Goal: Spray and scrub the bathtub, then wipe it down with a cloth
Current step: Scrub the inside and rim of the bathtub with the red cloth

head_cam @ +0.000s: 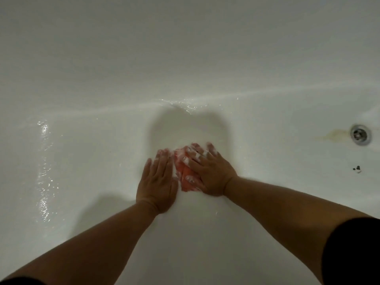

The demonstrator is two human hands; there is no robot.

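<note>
Looks mid-scrub, w/ right hand [211, 173] pressed flat, fingers straight, on foamy orange sponge [186, 175] on wet bathtub [102, 79] floor well left of drain [360, 134], left hand [158, 182] flat beside sponge; leaves rust stain [333, 134] by drain & cloth wipe-down undone.

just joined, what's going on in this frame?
A person has both bare hands down on the floor of a white bathtub, apparently mid-scrub. The right hand presses flat on a soapy orange pad (sponge or cloth, hard to tell), with foam on the fingers. The left hand lies flat on the tub floor right beside the pad. The surface looks wet. A rust-coloured stain beside the drain, off to the right, is still there.
</note>
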